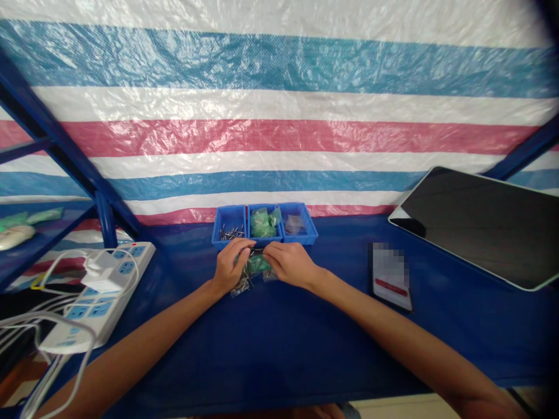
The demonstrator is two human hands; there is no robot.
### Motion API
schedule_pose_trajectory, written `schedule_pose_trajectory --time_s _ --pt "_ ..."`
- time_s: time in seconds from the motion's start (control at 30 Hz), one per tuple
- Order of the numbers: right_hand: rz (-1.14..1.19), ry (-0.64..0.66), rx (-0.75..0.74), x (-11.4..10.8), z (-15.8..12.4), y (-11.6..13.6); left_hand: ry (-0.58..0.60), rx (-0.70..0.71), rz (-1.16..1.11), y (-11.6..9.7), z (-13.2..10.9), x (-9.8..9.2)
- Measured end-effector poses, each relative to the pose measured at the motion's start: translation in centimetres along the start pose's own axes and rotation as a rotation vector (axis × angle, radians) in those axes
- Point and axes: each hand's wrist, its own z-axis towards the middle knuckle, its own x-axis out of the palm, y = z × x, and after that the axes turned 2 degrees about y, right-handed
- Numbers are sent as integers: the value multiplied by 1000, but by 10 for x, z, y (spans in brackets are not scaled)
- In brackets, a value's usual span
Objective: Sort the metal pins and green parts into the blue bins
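Both hands meet over a small heap of parts, right in front of three joined blue bins. My left hand (232,266) is closed, thumb and fingers together; what lies in them is too small to make out. Under it are thin metal pins (243,284) with clear plastic bags. My right hand (292,264) is closed too, its fingertips pinched and whatever they hold hidden. Between the hands lies a green plastic bag (258,264). Metal pins fill part of the left bin (229,212), green bags (263,223) the middle bin, and clear bags (294,224) the right bin (308,233).
On the blue table (262,343), a phone (392,277) lies to the right, with a dark-screened tablet (480,224) behind it. A power strip (100,299) with white cables stands at the left, beside a blue metal frame (105,212). Striped sheeting (279,105) hangs behind.
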Motion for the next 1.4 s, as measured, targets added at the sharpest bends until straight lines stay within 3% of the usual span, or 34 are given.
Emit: schedule_pose_trajectory --time_s 0.2,0.37,0.57,0.73,0.97,1.2,1.4 --pt "250 -296 153 19 -4 -8 49 10 64 4 0 3" --pt "486 -412 236 25 -5 0 72 29 110 5 2 5" --pt "772 -359 309 38 -7 1 65 27 109 5 -1 3" --pt "773 -324 266 45 -9 -2 40 54 80 5 -1 3" --pt "661 -347 280 45 -11 0 94 91 105 5 1 4" --pt "620 -369 293 48 -10 -1 -10 46 127 8 -4 6" --pt "746 -422 355 48 -12 1 -109 15 130 10 -5 6"
